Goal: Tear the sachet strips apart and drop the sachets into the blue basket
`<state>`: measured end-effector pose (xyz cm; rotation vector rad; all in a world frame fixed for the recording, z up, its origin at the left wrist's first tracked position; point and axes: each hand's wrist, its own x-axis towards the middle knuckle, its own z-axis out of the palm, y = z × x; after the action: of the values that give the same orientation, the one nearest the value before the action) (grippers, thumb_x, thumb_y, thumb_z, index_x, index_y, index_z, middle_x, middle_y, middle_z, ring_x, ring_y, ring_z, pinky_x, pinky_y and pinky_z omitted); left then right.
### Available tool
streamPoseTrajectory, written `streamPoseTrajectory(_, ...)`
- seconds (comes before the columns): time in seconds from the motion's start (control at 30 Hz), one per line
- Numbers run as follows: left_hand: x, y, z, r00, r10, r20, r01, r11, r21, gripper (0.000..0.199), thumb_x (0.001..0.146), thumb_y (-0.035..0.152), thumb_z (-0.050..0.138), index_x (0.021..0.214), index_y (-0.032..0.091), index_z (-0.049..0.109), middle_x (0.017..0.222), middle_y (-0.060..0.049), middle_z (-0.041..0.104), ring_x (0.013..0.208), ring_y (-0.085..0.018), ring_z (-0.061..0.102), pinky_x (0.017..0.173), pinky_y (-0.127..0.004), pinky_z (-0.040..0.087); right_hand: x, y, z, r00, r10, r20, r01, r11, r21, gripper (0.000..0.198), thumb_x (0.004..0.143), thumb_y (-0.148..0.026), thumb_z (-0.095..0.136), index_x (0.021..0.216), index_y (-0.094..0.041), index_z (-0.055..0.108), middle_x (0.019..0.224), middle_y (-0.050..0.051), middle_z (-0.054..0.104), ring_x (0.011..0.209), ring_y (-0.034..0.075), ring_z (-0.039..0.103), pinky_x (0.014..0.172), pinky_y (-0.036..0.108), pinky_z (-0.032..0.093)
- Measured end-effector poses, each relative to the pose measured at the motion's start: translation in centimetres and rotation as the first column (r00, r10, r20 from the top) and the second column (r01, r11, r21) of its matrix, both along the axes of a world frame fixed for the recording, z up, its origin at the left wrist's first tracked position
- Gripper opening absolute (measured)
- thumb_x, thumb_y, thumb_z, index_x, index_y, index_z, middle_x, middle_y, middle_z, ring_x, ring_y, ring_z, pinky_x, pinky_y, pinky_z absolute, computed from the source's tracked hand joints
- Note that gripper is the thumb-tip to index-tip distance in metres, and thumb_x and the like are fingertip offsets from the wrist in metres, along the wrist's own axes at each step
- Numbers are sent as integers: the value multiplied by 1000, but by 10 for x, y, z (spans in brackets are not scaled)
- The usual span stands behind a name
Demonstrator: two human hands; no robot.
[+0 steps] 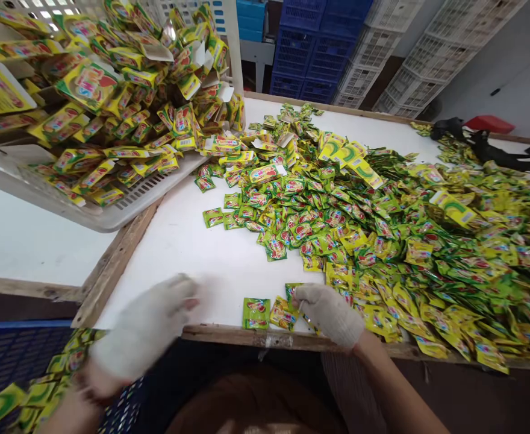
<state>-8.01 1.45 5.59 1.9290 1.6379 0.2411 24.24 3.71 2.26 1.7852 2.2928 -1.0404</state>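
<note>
Left hand (145, 325): in a pale knitted glove, over the bare white tabletop near the front edge; blurred, with the fingers curled; whether thumb and fingertips meet cannot be told; no sachet shows in it.
Right hand (330, 313): gloved likewise, low over the front edge, its fingertips at a partly covered green sachet (291, 290); thumb and fingers are bent close to each other, but whether they are clamped on the sachet cannot be told.
Front sachets: a flat green watermelon sachet (256, 313) lies between the hands, near the wooden edge (274, 340); a tilted yellow sachet (283, 314) lies just beside it, towards the right hand.
Sachet heap (319, 223): green and yellow packets, spread over the middle and right of the table (179, 253); several small yellow cartons (267, 173) lie on top.
White crate (106, 224): at the upper left, full of jumbled cartons (88, 84), some with flaps open.
Blue basket (7, 352): below the table at the lower left, partly behind the left forearm; it holds more sachets and a carton.
Background: stacked blue crates (310, 48); pale crates (448, 48) beside them.
</note>
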Motion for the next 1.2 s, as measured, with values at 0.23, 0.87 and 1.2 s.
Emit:
streamPoseTrajectory(0.23, 126, 21, -39, 897, -337, -284, 337, 940, -52, 28, 73, 9, 44, 96, 16, 58, 97, -12, 60, 91, -26, 57, 77, -38, 42, -34, -26, 5, 937, -141, 320, 167, 984, -56, 21, 79, -36, 52, 91, -20, 58, 92, 9, 65, 86, 23, 61, 67, 29, 38)
streamPoseTrajectory(0.87, 74, 15, -65, 358, 733, 579, -301, 677, -671, 37, 63, 32, 68, 94, 16, 56, 99, -7, 63, 83, -17, 63, 63, -29, 55, -48, -14, -9, 992, 31, 125, -19, 995, -96, 10, 71, -19, 56, 80, -16, 61, 91, 7, 59, 84, 19, 54, 71, 27, 35)
streamPoseTrajectory(1.2, 77, 14, -58, 536, 411, 738, -40, 885, -464, 37, 67, 41, 67, 88, 12, 59, 80, -3, 66, 68, -13, 58, 61, -24, 46, -75, 19, -3, 938, -172, -302, 132, 980, -149, 38, 66, -19, 65, 100, -17, 48, 63, -6, 51, 54, 8, 43, 49, 19, 30)
